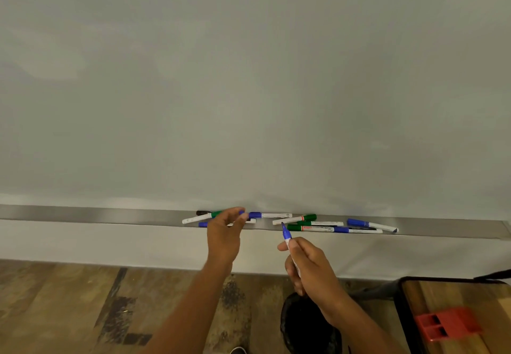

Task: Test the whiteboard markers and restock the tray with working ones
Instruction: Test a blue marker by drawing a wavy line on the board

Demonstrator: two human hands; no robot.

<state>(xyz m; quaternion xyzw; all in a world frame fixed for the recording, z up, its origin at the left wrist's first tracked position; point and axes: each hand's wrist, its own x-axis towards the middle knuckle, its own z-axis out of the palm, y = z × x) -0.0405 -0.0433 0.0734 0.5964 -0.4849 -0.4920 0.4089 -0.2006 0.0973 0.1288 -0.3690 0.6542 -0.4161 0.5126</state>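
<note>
My right hand (pixel 308 263) grips an uncapped blue marker (pixel 287 234), tip pointing up toward the metal tray (pixel 110 215). Hovering over the tray's middle, my left hand (pixel 225 229) pinches what looks like a small blue cap (pixel 242 212) between its fingertips. Several markers lie on the tray: a green-capped one (pixel 200 217) at the left, a blue-capped one (pixel 269 215), a green one (pixel 297 219) and a blue one (pixel 370 225) at the right. The whiteboard (pixel 249 90) above shows no marks.
A black bin (pixel 307 326) stands on the wooden floor below my right hand. At the lower right is a wooden table (pixel 456 295) with a red box (pixel 448 323) on it. White wall runs below the tray.
</note>
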